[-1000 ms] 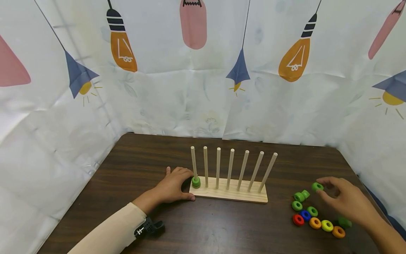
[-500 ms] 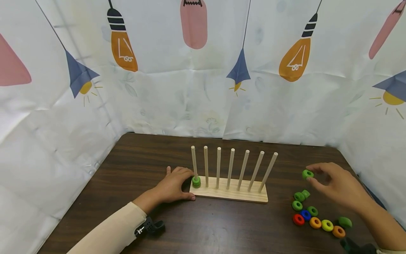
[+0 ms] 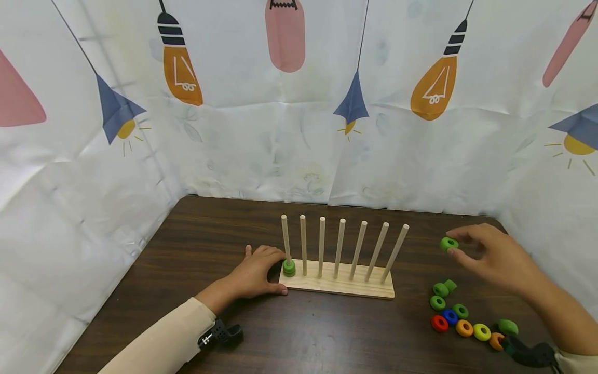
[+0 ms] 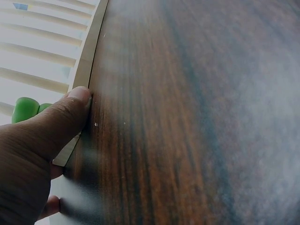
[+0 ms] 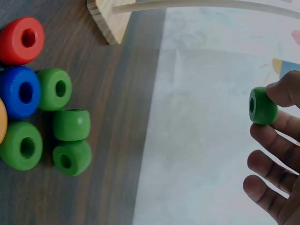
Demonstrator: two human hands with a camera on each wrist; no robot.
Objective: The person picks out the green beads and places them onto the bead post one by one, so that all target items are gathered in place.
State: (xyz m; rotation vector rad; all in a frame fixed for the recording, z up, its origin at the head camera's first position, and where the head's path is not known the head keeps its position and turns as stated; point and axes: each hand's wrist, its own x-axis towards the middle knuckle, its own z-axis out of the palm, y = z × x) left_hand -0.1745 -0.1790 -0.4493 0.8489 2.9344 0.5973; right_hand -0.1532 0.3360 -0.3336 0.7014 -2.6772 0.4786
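A pale wooden peg rack (image 3: 336, 280) with several upright pegs stands mid-table. My left hand (image 3: 256, 272) holds its left end, the thumb along the front edge and the fingers toward the back. Green beads (image 3: 289, 268) sit low on the leftmost peg. To the right, my right hand (image 3: 500, 262) is raised above the table and pinches a green bead (image 3: 449, 244) between thumb and fingers. In the right wrist view this bead (image 5: 263, 105) shows its hole sideways, and the lower fingers are spread apart from it.
Below the right hand lie loose green beads (image 3: 440, 290), a red bead (image 3: 439, 323), a blue bead (image 3: 450, 316), a yellow bead (image 3: 481, 332) and orange beads (image 3: 464, 328). A patterned white sheet (image 3: 299, 140) hangs behind the dark table (image 3: 317, 332).
My right hand has lifted the green bead up and to the left, away from the loose beads. The left hand and the peg rack have stayed in place.
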